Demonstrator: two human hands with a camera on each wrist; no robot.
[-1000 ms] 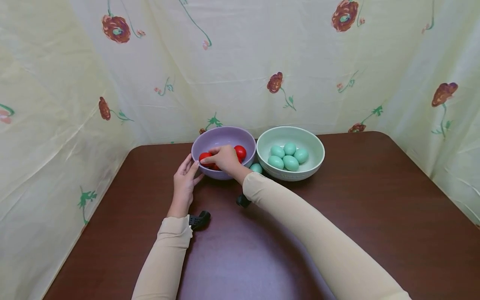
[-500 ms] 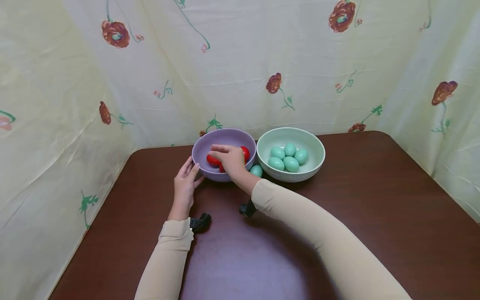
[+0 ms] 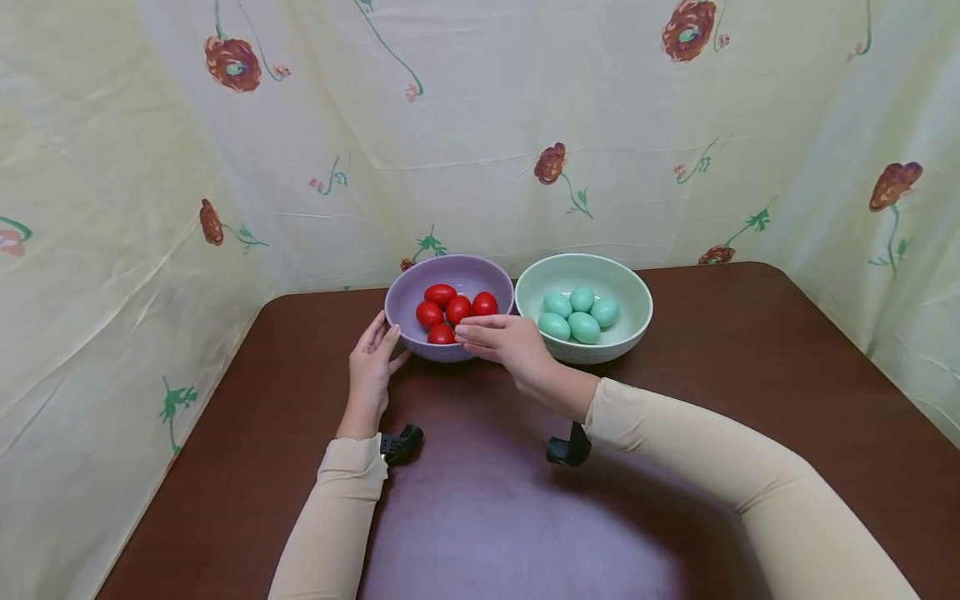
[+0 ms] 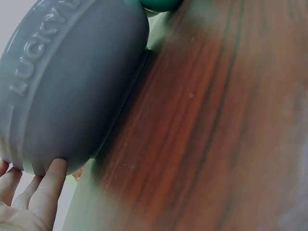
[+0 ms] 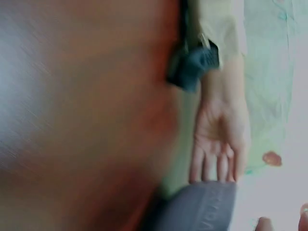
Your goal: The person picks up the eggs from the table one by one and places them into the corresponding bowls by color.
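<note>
In the head view, my left hand (image 3: 370, 367) touches the left side of a purple bowl (image 3: 405, 292), thumb at the rim. Its straight fingers (image 4: 50, 190) lie against the outer wall in the left wrist view, where the bowl (image 4: 91, 82) looks grey and bears raised letters. Several red eggs (image 3: 440, 295) lie inside. Over the bowl's front right rim, my right hand (image 3: 517, 343) has its fingers extended, with nothing seen between them. Two of its fingertips (image 5: 263, 224) show at the bottom of the right wrist view.
A pale green bowl (image 3: 637, 308) with several mint-green eggs (image 3: 583, 327) stands right beside the purple one. One green egg (image 4: 161, 4) lies outside by the purple bowl, hidden by my right hand in the head view. Floral cloth (image 3: 465, 167) hangs behind the brown table (image 3: 480, 517).
My right hand has come out of the purple bowl, moving right and toward me, uncovering the red eggs, which have shifted. My left hand has stayed at the bowl.
</note>
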